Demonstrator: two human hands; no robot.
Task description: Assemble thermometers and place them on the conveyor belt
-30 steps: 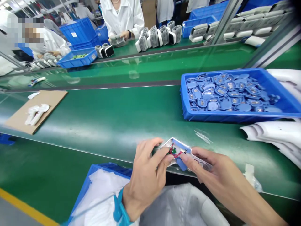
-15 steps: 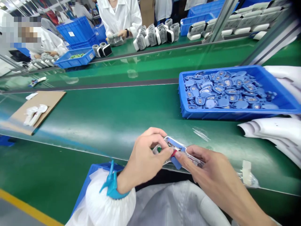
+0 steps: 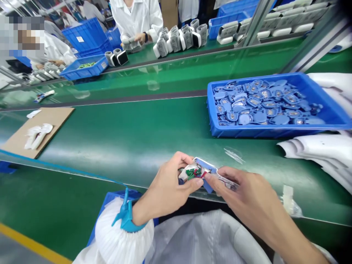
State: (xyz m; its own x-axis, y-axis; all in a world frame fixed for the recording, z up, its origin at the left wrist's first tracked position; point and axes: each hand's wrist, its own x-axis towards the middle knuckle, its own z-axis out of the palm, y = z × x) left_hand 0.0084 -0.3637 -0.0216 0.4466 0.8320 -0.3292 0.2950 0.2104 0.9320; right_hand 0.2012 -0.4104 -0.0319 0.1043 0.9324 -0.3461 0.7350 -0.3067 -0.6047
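Observation:
Both my hands hold one small white plastic housing (image 3: 196, 172) over the near edge of the green conveyor belt (image 3: 132, 135). Inside it I see a green circuit board, red wire and a blue part. My left hand (image 3: 167, 187) pinches its left end, thumb on top. My right hand (image 3: 242, 190) grips its right end with fingertips against the blue part. A blue wrist strap (image 3: 125, 218) circles my left wrist over a white sleeve.
A blue tray (image 3: 327, 110) of several blue parts sits right of centre, with white housings (image 3: 319, 146) stacked beside it. A cardboard sheet (image 3: 16, 137) with white pieces lies at left. Across the belt, people in white coats handle grey devices (image 3: 178, 38). A blue bin (image 3: 110, 200) is at my lap.
My left wrist has drawn back so sleeve and strap show. The housing has turned a little, exposing the green board more. The hands have stayed in place.

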